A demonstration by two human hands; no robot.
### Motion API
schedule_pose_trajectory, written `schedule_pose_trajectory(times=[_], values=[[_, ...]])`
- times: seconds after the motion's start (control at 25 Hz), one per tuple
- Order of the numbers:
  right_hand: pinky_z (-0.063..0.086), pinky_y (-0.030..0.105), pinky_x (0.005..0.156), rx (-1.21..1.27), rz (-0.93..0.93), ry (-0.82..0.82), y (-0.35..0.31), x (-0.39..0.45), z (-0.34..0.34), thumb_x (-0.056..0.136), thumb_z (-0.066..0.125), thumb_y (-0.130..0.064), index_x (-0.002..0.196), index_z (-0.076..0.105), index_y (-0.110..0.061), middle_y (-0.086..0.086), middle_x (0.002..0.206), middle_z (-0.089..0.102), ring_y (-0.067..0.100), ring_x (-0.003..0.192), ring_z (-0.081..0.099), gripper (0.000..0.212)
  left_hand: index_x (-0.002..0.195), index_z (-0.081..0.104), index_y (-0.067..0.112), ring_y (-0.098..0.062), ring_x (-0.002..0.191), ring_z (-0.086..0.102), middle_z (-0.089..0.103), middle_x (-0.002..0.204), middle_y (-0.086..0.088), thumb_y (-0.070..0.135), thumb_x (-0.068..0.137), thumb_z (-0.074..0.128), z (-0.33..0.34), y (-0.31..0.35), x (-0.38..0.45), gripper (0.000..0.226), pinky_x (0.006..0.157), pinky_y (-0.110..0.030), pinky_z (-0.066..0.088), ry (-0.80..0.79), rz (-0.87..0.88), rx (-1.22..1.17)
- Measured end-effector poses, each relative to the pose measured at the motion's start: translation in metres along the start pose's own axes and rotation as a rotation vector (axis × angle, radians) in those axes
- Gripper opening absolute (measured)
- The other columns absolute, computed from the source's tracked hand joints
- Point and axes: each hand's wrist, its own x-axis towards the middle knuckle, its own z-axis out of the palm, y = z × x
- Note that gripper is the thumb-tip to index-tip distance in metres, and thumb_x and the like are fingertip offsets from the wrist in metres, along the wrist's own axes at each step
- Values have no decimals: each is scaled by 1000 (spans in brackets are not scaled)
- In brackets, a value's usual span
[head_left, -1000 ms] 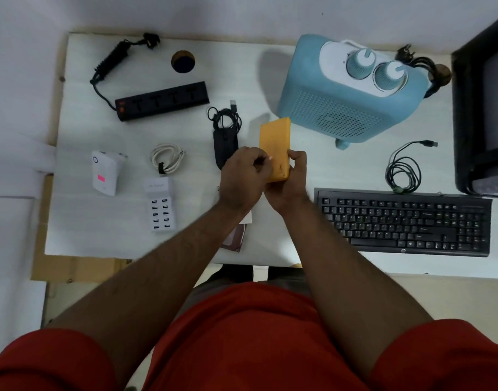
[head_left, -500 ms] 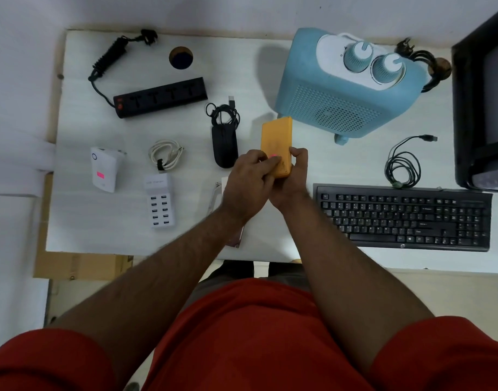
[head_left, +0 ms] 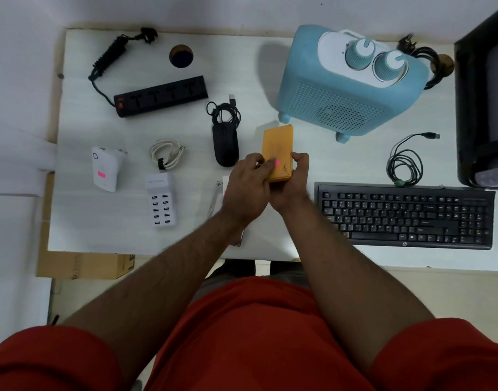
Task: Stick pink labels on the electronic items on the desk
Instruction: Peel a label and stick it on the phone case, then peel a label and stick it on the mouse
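Note:
My right hand point(head_left: 294, 182) grips the lower end of an orange power bank point(head_left: 278, 145) held over the middle of the white desk point(head_left: 101, 221). My left hand point(head_left: 249, 187) has its fingertips on the power bank's face, pressing a small pink label point(head_left: 276, 163) against it. Another pink label point(head_left: 101, 174) sits on the white plug-in device point(head_left: 105, 167) at the left. Under my left wrist a sheet of labels point(head_left: 224, 182) peeks out, mostly hidden.
On the desk lie a black power strip point(head_left: 161, 95), a black mouse point(head_left: 225, 143), a coiled white cable point(head_left: 166, 155), a white USB charger point(head_left: 160, 200), a blue heater point(head_left: 349, 86), a black cable point(head_left: 405, 165), a black keyboard point(head_left: 405, 217) and a monitor point(head_left: 484, 108) at the right edge.
My left hand has moved from beside the power bank onto its face, bringing the pink label down on it. The power bank has stayed in my right hand.

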Motion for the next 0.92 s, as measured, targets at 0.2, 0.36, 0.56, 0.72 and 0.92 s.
schedule_pose_trajectory(times=[0.2,0.36,0.56,0.72,0.92], values=[[50,31,71,-83,5,79,-3,3,-2,92,40,-47,114,58,-7,10,92,62,23,84,60,50,112,69,6,-26,98,62,65,109,-15,17,90,41,1,-7,0,38,83,-35,54,84,-103,-178],[48,36,68,-680,-189,396,-3,17,-9,91,58,-42,102,63,-9,5,89,59,24,84,56,34,96,70,4,-22,87,62,69,93,-11,8,88,54,2,-21,2,19,78,-30,52,174,-329,-254],[44,45,100,-1591,-288,557,14,24,-20,81,72,-50,149,41,-17,18,138,50,38,124,50,82,99,70,7,-24,90,62,67,98,-12,10,85,58,6,-54,-4,18,77,-28,45,131,-493,-202],[42,47,99,-1651,-387,569,24,25,-22,80,76,-44,150,36,-17,18,140,44,40,125,44,85,105,67,6,-27,90,61,64,101,-13,12,84,62,11,-66,-17,22,78,-31,45,46,-492,-157],[49,48,91,-1703,-683,649,35,13,-14,76,75,-32,130,59,-12,18,120,59,38,107,56,60,118,61,10,-26,102,58,59,114,-13,26,85,66,18,-64,-24,36,86,-34,48,-8,-509,-98]])
